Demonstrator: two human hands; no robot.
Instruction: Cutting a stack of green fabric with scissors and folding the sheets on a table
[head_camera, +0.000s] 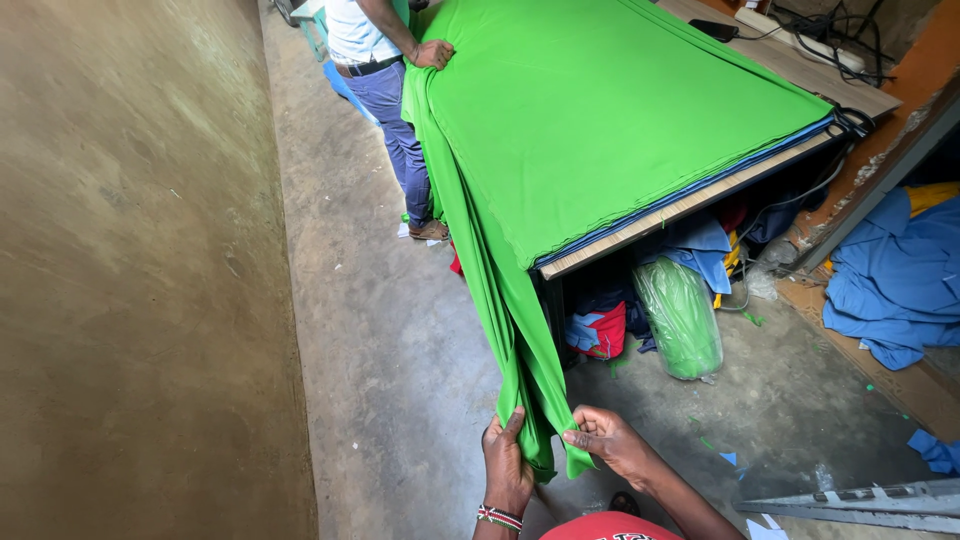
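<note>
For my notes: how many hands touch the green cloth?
3. Left hand and right hand grip the green cloth at its hanging end; a co-worker's hand presses it on the table. Others may be hidden.

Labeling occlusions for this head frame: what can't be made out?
- Left hand palm and fingers: wrapped in the green fabric.
- Right hand fingertips: tucked into the fabric's fold.
- Co-worker: upper body cut off by the top edge.
- Cutting table top: covered by stacked fabric.
- Contents of the clear bag under the table: only green, kind unclear.
</note>
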